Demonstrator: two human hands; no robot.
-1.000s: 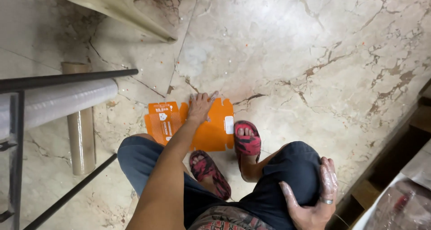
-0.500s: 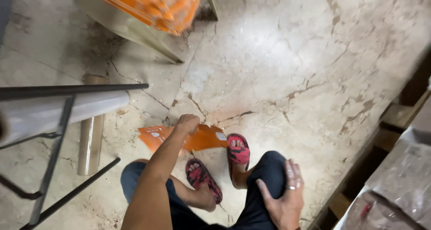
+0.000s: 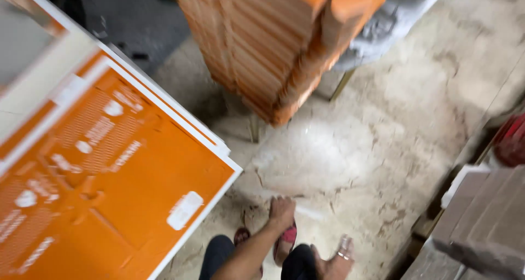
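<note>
Cracked marble floor (image 3: 383, 121), orange cartons (image 3: 279, 45)

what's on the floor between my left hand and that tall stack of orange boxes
Mostly bare cracked stone floor, in the blurry head view. A pale strip lies beside the left hand; thin metal legs stand under the stack of orange boxes.

Open floor (image 3: 350, 143) ahead, orange sheets (image 3: 104, 170) crowding left

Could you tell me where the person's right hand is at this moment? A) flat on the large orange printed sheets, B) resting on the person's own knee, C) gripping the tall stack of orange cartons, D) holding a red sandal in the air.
B: the right hand, with a ring on one finger, rests on the dark-trousered knee, away from the stack of orange cartons.
</note>
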